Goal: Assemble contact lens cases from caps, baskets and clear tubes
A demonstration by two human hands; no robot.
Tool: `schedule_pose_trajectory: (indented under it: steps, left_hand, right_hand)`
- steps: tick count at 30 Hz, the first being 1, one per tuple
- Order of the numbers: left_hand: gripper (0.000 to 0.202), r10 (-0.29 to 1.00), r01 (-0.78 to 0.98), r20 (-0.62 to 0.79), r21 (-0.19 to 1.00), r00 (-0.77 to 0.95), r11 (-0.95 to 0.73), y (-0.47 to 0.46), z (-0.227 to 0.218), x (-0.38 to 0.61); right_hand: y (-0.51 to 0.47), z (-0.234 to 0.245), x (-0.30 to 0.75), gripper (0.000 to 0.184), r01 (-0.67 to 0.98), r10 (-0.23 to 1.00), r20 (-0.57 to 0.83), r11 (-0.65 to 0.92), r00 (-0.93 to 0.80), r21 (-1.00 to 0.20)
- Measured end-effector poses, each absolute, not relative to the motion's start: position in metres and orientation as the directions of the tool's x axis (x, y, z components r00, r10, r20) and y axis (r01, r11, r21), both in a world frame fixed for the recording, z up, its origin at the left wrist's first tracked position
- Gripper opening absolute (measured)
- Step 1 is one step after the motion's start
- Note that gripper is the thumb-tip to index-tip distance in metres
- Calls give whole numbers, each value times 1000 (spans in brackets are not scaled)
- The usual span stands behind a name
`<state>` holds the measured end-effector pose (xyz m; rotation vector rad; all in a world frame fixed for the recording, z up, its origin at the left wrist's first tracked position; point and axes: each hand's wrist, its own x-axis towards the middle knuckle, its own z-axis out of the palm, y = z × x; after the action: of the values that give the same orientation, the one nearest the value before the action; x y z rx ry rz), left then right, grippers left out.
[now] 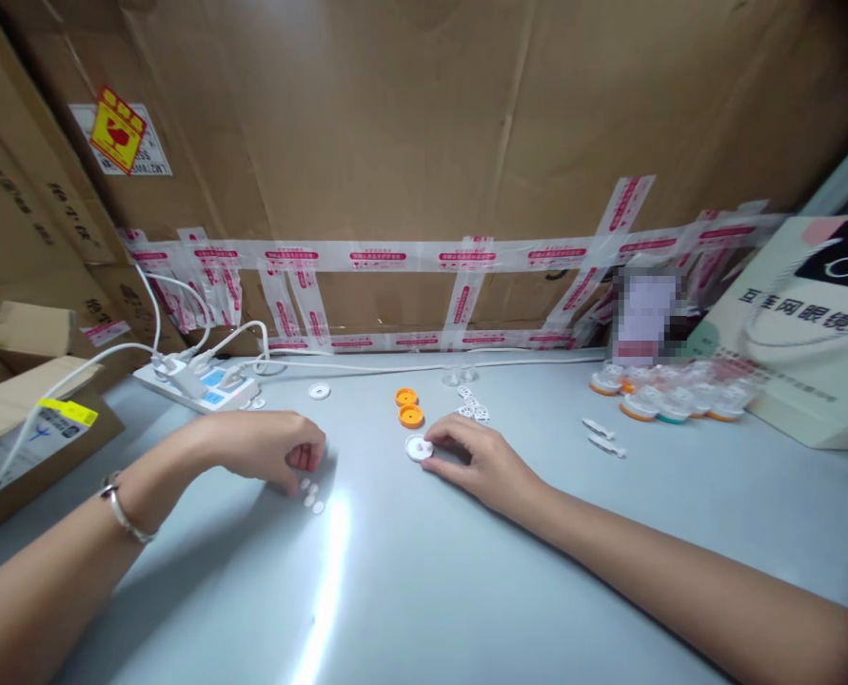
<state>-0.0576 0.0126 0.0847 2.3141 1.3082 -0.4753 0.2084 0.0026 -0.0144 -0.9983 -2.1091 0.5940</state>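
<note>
My right hand [477, 461] pinches the rim of a round white plastic disc [415, 447] with a raised middle, low over the table. Two orange round caps [410, 416] lie just beyond it, one behind the other. At the left, my left hand [270, 452] reaches down with curled fingers closed over several small white discs [310, 499]. What sits between those fingertips, if anything, is hidden. Small white cut-out parts [473, 409] lie beyond my right hand, beside small clear pieces [461, 376]. Farther left rests a white ring [319, 391].
A power strip [202, 381] with plugs and white cables stands at the back left, near an open cardboard box [73, 419]. At right are clear-topped round assemblies [670, 395], two narrow white parts [601, 438] and a paper bag [809, 333]. A large taped carton [395, 143] walls the back.
</note>
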Motion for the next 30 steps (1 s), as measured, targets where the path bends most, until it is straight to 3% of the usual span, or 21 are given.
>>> schedule_pose_trajectory:
  steps: [9,13,23,25,27,30]
  left_hand:
    - [9,709,872,-509,256,488,-416,17,69,-57]
    - [14,720,862,-475,246,506,-444,14,71,-58]
    - [21,840,866,-254,-16,480,-500,4,59,-35]
    - [19,845,858,-162,16,509,-514,4,53,-26]
    - [15,818,810,19,122,575,-573,5,44,-15]
    - [16,688,658,306,212,658,-723,8,27,1]
  right_hand:
    - [3,-13,208,17,468,806,399,582,-437,-665]
    - [3,-12,207,19,469,812,390,574,-435,-672]
    - [4,-12,205,21,467,814,374,567,-444,-678]
    - [4,-13,205,22,467,816,369,563,-444,-682]
    - [5,-13,204,23,459,816,365,560,-448,-690]
    - [5,-14,204,20,452,814,363,561,-454,-693]
